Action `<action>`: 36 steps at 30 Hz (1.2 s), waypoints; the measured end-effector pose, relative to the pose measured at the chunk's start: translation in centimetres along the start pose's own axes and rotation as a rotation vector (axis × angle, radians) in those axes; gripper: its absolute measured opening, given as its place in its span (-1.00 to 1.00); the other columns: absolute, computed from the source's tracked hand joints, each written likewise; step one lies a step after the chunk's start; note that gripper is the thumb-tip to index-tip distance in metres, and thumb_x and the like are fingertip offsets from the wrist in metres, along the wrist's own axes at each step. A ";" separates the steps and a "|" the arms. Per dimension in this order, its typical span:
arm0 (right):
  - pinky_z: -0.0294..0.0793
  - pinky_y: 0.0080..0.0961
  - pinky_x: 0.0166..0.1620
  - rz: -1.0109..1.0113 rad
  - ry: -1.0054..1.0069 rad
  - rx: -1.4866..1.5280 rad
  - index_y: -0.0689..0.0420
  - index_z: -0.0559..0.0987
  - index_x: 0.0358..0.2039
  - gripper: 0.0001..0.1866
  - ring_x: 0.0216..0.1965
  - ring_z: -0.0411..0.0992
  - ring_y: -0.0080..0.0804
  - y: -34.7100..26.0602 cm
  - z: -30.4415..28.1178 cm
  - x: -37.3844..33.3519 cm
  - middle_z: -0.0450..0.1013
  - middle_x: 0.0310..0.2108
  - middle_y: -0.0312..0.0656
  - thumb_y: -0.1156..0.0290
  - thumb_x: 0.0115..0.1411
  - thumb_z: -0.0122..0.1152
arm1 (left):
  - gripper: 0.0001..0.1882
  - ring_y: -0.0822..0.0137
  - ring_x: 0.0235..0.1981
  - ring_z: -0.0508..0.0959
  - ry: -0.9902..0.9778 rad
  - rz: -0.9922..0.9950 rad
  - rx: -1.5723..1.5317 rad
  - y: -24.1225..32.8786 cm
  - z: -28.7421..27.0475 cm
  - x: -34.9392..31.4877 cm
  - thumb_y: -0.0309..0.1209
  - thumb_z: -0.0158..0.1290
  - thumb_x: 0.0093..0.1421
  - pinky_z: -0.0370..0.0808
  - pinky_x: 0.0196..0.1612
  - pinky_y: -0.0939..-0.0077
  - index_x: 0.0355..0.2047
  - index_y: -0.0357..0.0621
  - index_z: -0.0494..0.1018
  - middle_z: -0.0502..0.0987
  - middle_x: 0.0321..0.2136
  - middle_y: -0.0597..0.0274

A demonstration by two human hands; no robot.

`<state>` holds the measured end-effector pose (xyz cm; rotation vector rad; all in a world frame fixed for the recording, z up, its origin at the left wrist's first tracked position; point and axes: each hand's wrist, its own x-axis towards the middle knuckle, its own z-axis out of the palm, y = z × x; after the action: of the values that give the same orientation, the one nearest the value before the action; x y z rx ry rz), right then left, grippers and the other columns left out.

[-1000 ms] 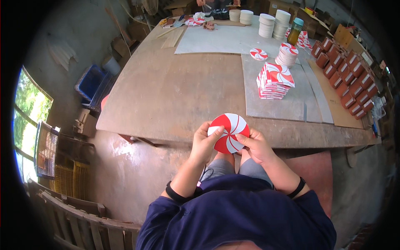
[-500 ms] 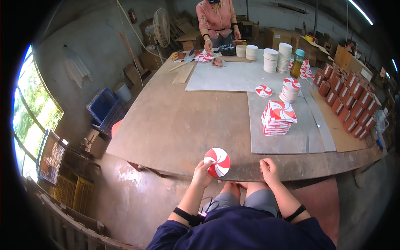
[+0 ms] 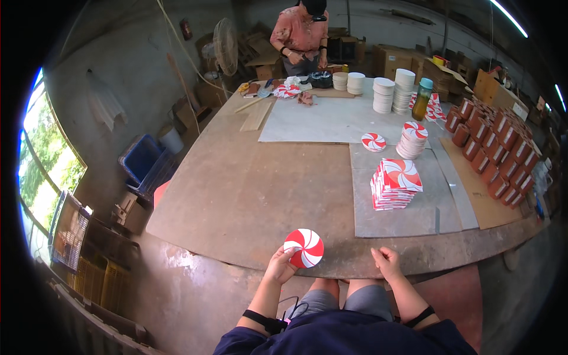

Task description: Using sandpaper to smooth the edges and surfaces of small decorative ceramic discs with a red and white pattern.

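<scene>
Near the table's front edge, my left hand [image 3: 280,266] pinches a round disc [image 3: 304,248] with a red and white swirl between thumb and fingers. The disc's patterned face is turned up. My right hand [image 3: 387,262] is to its right, above the edge, fingers curled in and pressed together; anything in them is too small to make out. Ahead of it stands a stack of square swirl-printed sheets [image 3: 397,184]. Behind that are a pile of round discs [image 3: 410,142] with a swirl on top and a low swirl disc [image 3: 373,142].
White round stacks [image 3: 383,96], a bottle with a blue lid [image 3: 422,99] and many brown cylinders [image 3: 496,148] occupy the table's [image 3: 248,195] far and right sides. Across it stands a person [image 3: 300,38]. A blue crate [image 3: 141,160] is at left.
My view has tilted up, so the table sits lower. My left hand still holds the disc and my right hand stays curled. The other person's hands have drawn back from the table.
</scene>
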<state>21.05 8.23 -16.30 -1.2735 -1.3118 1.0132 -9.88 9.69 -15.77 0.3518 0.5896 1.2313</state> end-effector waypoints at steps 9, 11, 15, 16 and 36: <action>0.35 -0.75 -0.54 0.012 0.056 0.215 0.18 0.44 -0.44 -0.93 -0.64 0.33 -0.67 -0.6 1.3 -0.2 0.40 -0.59 -0.30 0.50 0.08 0.13 | -0.69 0.18 -0.04 0.41 -0.106 -0.022 -0.054 0.3 -1.0 -0.3 -0.51 -0.07 0.16 0.34 0.03 0.11 -0.06 -0.22 0.30 0.42 -0.09 0.09; 0.35 -0.76 -0.54 0.067 0.028 0.200 0.19 0.44 -0.44 -0.94 -0.64 0.34 -0.66 -0.8 0.9 -0.4 0.41 -0.58 -0.29 0.50 0.10 0.12 | -0.68 0.18 -0.03 0.40 -0.107 -0.032 -0.062 0.4 -0.9 -0.5 -0.51 -0.07 0.15 0.34 0.03 0.11 -0.05 -0.22 0.29 0.41 -0.08 0.10; 0.37 -0.73 -0.54 0.078 0.076 0.099 0.22 0.45 -0.39 -0.92 -0.64 0.36 -0.64 -0.2 0.7 -1.1 0.42 -0.57 -0.27 0.48 0.12 0.09 | -0.65 0.17 -0.02 0.39 -0.137 -0.039 -0.041 0.2 -0.5 0.0 -0.50 -0.06 0.13 0.31 0.05 0.08 -0.04 -0.22 0.28 0.40 -0.08 0.10; 0.39 -0.71 -0.55 0.036 0.101 0.126 0.24 0.47 -0.38 -0.90 -0.63 0.37 -0.64 0.1 0.9 -1.2 0.42 -0.57 -0.26 0.48 0.13 0.08 | -0.64 0.16 -0.01 0.38 -0.133 -0.041 -0.037 0.0 -0.5 0.1 -0.50 -0.05 0.12 0.30 0.06 0.07 -0.04 -0.22 0.28 0.40 -0.08 0.11; 0.28 -0.75 -0.54 -0.270 0.135 -0.116 0.17 0.45 -0.40 -0.88 -0.59 0.29 -0.73 -0.5 2.0 -0.7 0.37 -0.56 -0.35 0.52 0.02 0.19 | -0.66 0.16 -0.10 0.44 -0.044 0.044 0.067 0.3 -0.5 -0.2 -0.52 -0.01 0.08 0.37 0.02 0.15 -0.09 -0.24 0.30 0.45 -0.17 0.10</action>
<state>18.97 7.63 -16.12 -1.1893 -1.4086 0.6594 -10.41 9.59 -15.97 0.4491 0.5886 1.2454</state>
